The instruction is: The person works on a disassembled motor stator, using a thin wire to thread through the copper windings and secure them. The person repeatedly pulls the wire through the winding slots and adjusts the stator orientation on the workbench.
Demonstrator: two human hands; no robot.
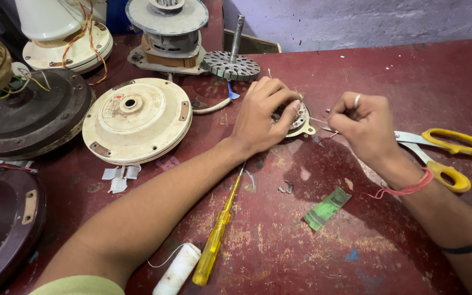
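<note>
Far left of the worn red bench there's a dark fan motor housing, then a cream fan motor cover lying flat, with a toothed rotor on a shaft behind it. Down front there's a white spool and a yellow screwdriver running up under the forearm. The left hand is arched palm-down over the small round stator near the middle of the bench, fingers curled around its top edge and pinning it flat. That part looks like stacked metal with fine windings, so I'd guess it's rigid and fairly heavy for its size but the windings are delicate; best gripped by the outer rim, not the coils. Just to its right, the right hand is bent at the wrist with fingers pinched tight on a thin wire coming off the stator, which looks springy and easy to kink. A green scrap lies in front, and yellow-handled scissors sit behind the right wrist.
</note>
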